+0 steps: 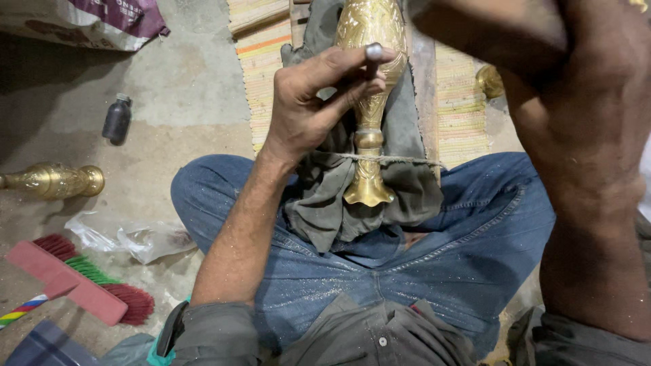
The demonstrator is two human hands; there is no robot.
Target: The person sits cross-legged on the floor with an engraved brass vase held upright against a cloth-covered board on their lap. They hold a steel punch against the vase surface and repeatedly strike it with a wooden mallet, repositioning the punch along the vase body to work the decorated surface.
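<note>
Fingers of the left hand pinch a short grey metal punch against an engraved brass vase, which lies tied with string on grey cloth across the lap. The right hand is out of frame; its grip cannot be told.

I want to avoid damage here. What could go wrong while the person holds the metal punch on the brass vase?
1. The left hand pinches the small metal punch near its top, so a missed strike might hit the fingers.
2. Only one thin string ties the brass vase over the grey cloth, so it could roll.
3. The right arm is raised and blocks part of the view.
</note>
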